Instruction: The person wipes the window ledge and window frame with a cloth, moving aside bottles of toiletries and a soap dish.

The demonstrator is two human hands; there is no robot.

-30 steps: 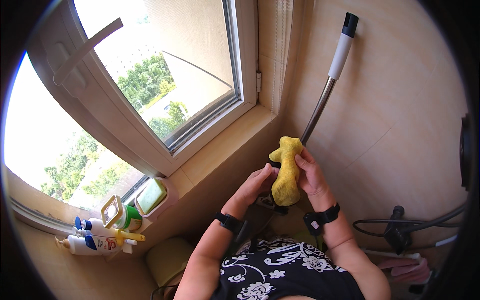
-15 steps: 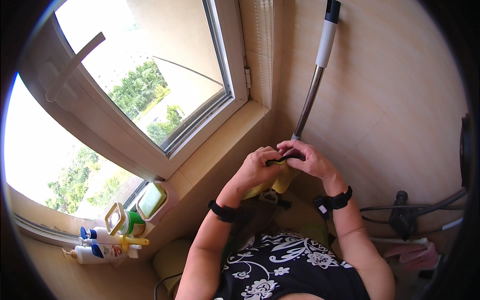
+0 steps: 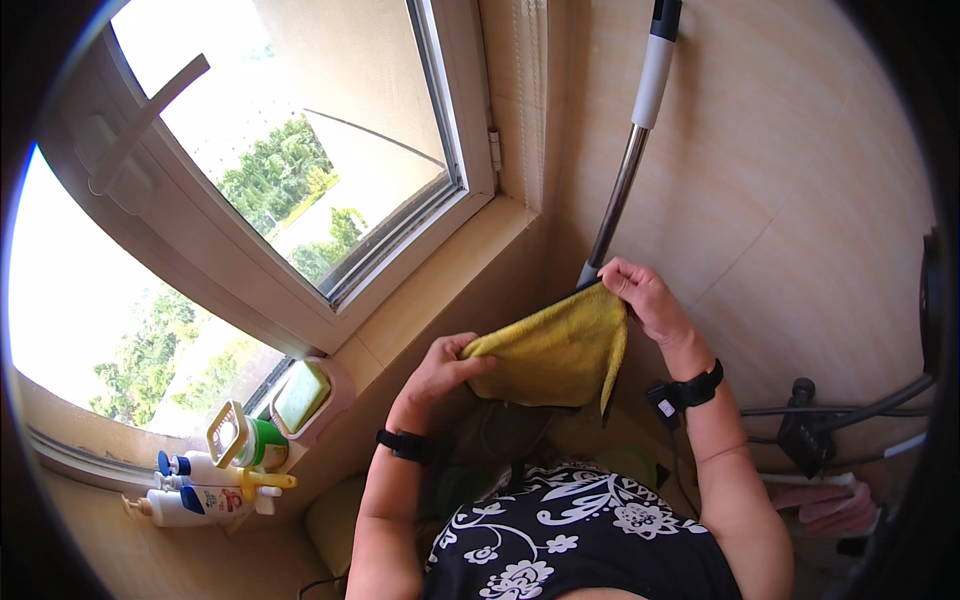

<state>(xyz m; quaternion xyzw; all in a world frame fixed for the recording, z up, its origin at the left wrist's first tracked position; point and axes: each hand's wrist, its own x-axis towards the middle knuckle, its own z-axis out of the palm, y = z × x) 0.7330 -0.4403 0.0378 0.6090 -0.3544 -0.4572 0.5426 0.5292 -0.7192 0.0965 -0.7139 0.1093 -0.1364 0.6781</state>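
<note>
Slippage looks the likeliest trouble: the yellow cloth [image 3: 555,350] hangs spread between two pinches only, left hand [image 3: 440,370] closed on its corner at 9 o'clock, right hand [image 3: 645,298] closed on the corner at 2 o'clock, so a loose pinch would drop it. The mop handle [image 3: 630,160] leans on the wall just behind the right hand; a nudge could tip it. Its lower end is hidden behind the cloth. Whatever lies under the cloth is dark and unclear. Spray bottles [image 3: 205,485] at 8 o'clock sit well apart.
</note>
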